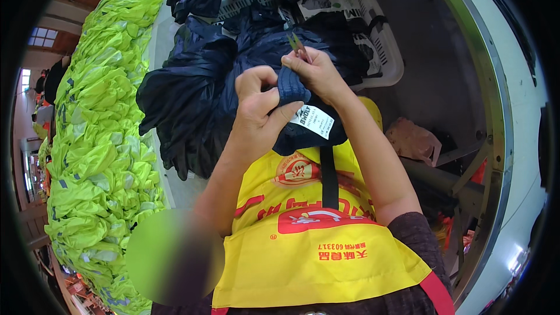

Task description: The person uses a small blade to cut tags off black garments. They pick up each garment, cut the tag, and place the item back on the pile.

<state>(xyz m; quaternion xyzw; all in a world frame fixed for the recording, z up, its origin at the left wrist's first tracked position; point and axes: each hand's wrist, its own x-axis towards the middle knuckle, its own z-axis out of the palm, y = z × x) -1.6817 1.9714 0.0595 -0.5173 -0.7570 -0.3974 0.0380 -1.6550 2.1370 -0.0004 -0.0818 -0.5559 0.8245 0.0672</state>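
My left hand (256, 111) is closed, pinching the gathered elastic edge of a dark navy garment (291, 86) between thumb and fingers. A white printed label (315, 122) hangs from that edge beside my left thumb. My right hand (321, 76) is closed around small thread snips (296, 42), their two pointed blades sticking out past the fingers and slightly apart. The same hand is at the right side of the elastic edge; whether its fingers also grip the cloth is hidden. More of the garment lies bunched below the label, against my yellow apron (303, 262).
Dark navy garments (198, 87) are heaped on the table in front of me. Behind them stands a white plastic basket (392, 52) with dark cloth and printed cards. A long pile of neon yellow garments (105, 140) runs along the left. A metal-edged table (496, 81) curves along the right.
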